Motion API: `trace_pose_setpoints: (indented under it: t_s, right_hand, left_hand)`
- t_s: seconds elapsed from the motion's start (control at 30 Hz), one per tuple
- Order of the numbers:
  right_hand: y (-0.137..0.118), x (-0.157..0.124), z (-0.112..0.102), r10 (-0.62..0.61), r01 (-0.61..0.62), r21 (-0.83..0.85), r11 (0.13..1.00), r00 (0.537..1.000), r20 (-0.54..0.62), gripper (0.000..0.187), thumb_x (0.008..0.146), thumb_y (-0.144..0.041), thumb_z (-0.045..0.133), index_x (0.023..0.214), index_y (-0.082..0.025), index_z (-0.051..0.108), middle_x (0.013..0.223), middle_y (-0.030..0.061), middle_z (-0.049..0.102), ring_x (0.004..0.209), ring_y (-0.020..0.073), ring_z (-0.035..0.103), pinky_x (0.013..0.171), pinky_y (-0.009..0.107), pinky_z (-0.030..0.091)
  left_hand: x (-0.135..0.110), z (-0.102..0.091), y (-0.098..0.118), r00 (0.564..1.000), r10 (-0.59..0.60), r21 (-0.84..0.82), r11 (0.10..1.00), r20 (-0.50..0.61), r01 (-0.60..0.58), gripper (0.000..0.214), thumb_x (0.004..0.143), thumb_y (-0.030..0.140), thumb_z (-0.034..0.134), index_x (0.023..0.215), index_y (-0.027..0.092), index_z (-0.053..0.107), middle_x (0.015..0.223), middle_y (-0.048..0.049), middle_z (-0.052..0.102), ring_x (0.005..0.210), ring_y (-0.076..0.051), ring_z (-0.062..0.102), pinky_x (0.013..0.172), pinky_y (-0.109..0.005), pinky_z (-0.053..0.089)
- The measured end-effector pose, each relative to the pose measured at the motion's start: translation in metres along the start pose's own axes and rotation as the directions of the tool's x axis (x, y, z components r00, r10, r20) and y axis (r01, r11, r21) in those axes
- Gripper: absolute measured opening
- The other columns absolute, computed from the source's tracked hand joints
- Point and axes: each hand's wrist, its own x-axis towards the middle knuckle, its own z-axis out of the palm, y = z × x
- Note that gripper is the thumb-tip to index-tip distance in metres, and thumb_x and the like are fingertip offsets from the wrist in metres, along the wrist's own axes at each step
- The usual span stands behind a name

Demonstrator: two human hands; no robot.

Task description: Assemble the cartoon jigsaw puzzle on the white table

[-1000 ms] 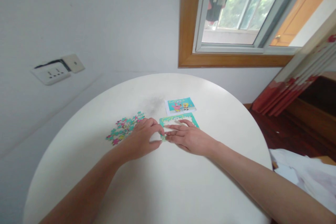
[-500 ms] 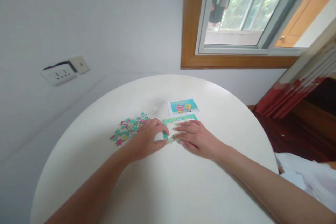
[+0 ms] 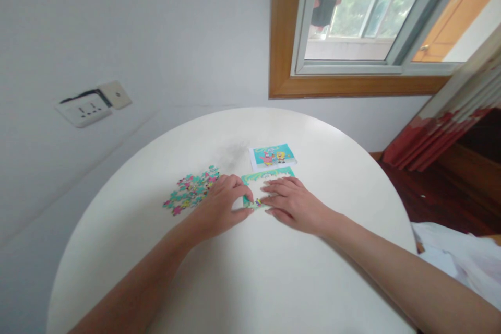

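A partly joined jigsaw puzzle [image 3: 270, 174] lies on the white table, its green top strip and left edge showing. My left hand [image 3: 222, 202] bends over its lower left corner, thumb and index finger closed about a small puzzle piece [image 3: 250, 203] there. My right hand [image 3: 293, 203] rests palm down across the right part of the puzzle, fingers apart. Its fingertips lie beside a small multicoloured piece [image 3: 258, 202] on the bottom edge. The right hand hides much of the puzzle's right side. Left of my left hand spreads a pile of loose puzzle pieces [image 3: 190, 190], partly covered by that hand.
Just behind the puzzle lies a picture card [image 3: 274, 156] with cartoon figures. The round white table [image 3: 250, 282] stands against a wall with a socket [image 3: 88, 108] and a wood-framed window [image 3: 352, 83]. White cloth [image 3: 457, 250] is beside the table at right.
My left thumb and index finger have shifted slightly right along the bottom edge, and the pieces there sit closer to the corner. My right hand has barely moved. The view has tilted slightly.
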Motion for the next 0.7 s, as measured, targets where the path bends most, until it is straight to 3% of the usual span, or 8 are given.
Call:
trace_pose_setpoints:
  t_s: [0.7]
  right_hand:
    - [-0.0018,-0.0005,-0.0012,-0.003,0.003,-0.011,1.0,1.0,0.003,0.032,0.093,-0.034,0.049,0.122,-0.025,0.06,0.131,0.0075,0.058,0.127,0.021,0.045,0.107,0.042,0.028]
  left_hand:
    - [0.0002,0.0004,0.0047,1.0,-0.014,0.04,0.999,-0.027,0.015,0.015,0.078,0.026,0.062,0.092,0.023,0.06,0.094,-0.0025,0.054,0.096,-0.022,0.049,0.09,-0.036,0.036]
